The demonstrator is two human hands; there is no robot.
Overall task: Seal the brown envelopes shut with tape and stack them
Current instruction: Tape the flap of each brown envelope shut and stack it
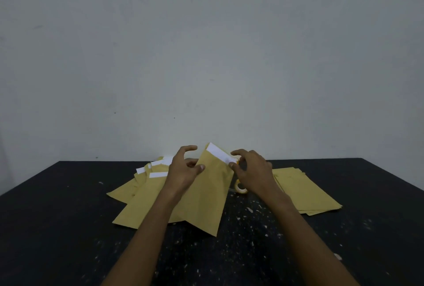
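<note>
loose pile (142,191) of brown envelopes, far left of the tape roll (241,189), fanned and overlapping on the black table (68,228). white bands show at their far ends, so i judge these unsealed.

left hand (183,171), left of the tape roll and higher: thumb pressed on the left edge of the held envelope (208,194), fingers curled round behind it. reads as a pinch, though the back fingers are mostly hidden.

held envelope: tilted up off the table, just left of the tape roll. its near corner is on or just above the pile's edge; cannot tell which. flap open at the top, white strip (219,153) exposed.

right hand (252,171), directly above the tape roll: thumb and forefinger closed on the held envelope at the right end of the white strip. no tape seen in the fingers.

tape roll: on the table, partly hidden under the right wrist.

neat stack (305,191), right of the tape roll, no white showing; likely the finished ones.

risks, my judgement:
- flap folds crooked, because the envelope hangs in the air on two edge pinches with nothing flat behind it.
- thin paper buckles or creases under thumb pressure.
- near corner drags the loose pile and scatters it.
- right wrist knocks the tape roll when it drops for tape.
</note>
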